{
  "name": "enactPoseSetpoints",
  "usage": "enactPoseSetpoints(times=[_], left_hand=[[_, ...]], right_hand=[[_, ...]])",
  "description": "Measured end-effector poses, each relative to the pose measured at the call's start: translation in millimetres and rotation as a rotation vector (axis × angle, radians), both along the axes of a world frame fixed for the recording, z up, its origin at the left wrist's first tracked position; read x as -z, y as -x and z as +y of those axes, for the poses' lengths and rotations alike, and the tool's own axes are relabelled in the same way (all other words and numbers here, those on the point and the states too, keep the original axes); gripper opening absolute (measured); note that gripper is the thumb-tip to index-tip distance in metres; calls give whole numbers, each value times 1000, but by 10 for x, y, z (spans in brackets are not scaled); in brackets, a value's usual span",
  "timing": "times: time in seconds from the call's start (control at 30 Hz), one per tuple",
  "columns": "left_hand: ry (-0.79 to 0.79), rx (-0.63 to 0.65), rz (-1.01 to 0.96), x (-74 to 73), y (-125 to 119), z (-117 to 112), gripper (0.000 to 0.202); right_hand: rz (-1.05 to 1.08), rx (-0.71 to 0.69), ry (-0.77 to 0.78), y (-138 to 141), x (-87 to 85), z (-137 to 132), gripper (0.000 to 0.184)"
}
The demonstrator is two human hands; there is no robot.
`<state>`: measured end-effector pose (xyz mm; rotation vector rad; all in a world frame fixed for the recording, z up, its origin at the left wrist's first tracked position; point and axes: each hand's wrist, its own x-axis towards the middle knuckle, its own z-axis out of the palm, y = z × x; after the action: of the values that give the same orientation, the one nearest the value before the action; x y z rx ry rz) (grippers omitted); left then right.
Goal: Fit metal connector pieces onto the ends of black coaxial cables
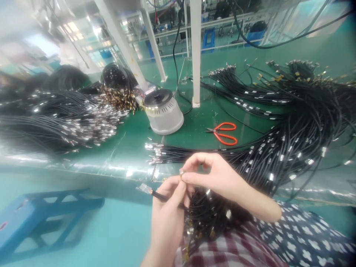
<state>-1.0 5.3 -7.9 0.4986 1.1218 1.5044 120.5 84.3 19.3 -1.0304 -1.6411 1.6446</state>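
A blue plastic stool with cut-out sides (52,218) stands at the far left, beside the green-topped table (133,133). On that table's left part spreads a blurred mass of thin black cables with shiny silver ends (69,122), and next to it a cluster of brass-coloured cable ends (118,97). Then comes a pale grey, rounded device with a black top (167,116), near a white upright post (196,55). In front of the table's edge, the left hand (168,204) is closed around a black cable with a clear, blocky tip (158,195), which points left. Just above, the right hand (207,168) pinches a small gold-coloured piece (181,173) between thumb and forefinger, right by the left hand's fingertips; its exact shape is too small to tell. Beyond the hands lies a bundle of black cables with silvery ends (178,154), with orange-handled metal scissors (222,133) behind it. More black cables (208,207) hang below the right wrist, over maroon-and-white checked cloth (230,248). A large tangled heap of black cables with white tags (303,122) fills the table's right side.
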Motion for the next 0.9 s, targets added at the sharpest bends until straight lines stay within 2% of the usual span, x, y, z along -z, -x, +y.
enactPoseSetpoints(times=[0.17,0.37,0.43,0.5,0.6,0.67,0.83,0.9], left_hand=[[11,21,35,-26,5,-8,11],[73,54,64,-80,26,-7,12],[84,59,80,-81,42,-5,12],[85,67,87,-72,56,-5,14],[76,88,70,-54,64,-6,15],[70,109,77,-50,64,-5,14],[46,173,42,-43,87,9,15],[53,208,-18,-20,112,24,16]], right_hand=[[84,-32,-36,-5,10,-28,10],[9,104,-239,-5,69,-136,14],[17,113,-241,-9,59,-142,14],[94,44,-124,-17,40,-107,15],[268,-195,186,-30,47,5,20],[335,-296,319,-32,86,86,19],[391,-457,453,-18,156,204,14],[380,-450,442,-7,140,229,15]])
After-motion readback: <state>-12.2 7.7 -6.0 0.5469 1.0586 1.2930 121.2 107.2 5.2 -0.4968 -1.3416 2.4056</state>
